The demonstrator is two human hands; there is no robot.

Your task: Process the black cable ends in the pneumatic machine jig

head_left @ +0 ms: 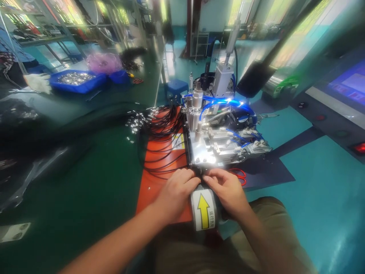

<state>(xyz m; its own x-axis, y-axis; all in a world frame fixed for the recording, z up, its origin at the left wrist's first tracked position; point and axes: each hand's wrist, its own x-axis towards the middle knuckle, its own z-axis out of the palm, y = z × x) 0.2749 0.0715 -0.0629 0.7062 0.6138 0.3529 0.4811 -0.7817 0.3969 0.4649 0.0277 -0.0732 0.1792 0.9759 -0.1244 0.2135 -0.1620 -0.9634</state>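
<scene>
My left hand is closed in a pinch at the front end of a metal bench machine. Facing it, my right hand pinches with thumb and forefinger close together. Whatever sits between the fingertips is small, dark and hidden. Just below both hands is a rounded cover with a yellow arrow label. Black cables lie in loops over the orange plate, left of the machine. Red-handled scissors rest beyond my right hand.
Small shiny metal pieces are scattered by the cables. On the green table lie a wrench and dark bundles. Farther back are a blue tray of metal parts and a white glove. A control panel stands at right.
</scene>
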